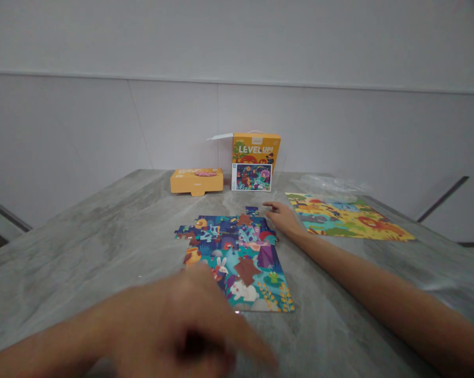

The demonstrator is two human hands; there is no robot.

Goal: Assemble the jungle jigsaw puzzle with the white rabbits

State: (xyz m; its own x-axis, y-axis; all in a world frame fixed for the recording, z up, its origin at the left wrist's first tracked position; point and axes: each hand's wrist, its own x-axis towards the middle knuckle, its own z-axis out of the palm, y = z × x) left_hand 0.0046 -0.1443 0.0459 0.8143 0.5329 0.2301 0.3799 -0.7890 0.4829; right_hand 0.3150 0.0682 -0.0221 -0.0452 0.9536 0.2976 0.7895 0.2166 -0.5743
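A partly joined jigsaw puzzle [229, 247] lies flat on the table, showing rabbits, a frog and dark blue night colours. Brown gaps or pieces show within it. My right hand [282, 216] is at its upper right corner, index finger stretched out and apart from the thumb, nothing visible between them. Beside those fingertips sits a dark blue puzzle piece [251, 210] at the puzzle's top edge. Close to the camera, my left hand [174, 320] covers the puzzle's lower left corner. It is blurred, with one finger extended to the lower right and the others bent; no held thing shows.
A yellow jungle-animal puzzle [347, 218] lies to the right, with clear plastic wrap [331, 185] behind it. At the back stand a yellow "LEVEL UP!" box [256, 144], a picture card [251, 177] leaning before it, and a low orange box [196, 182]. A wall rises behind.
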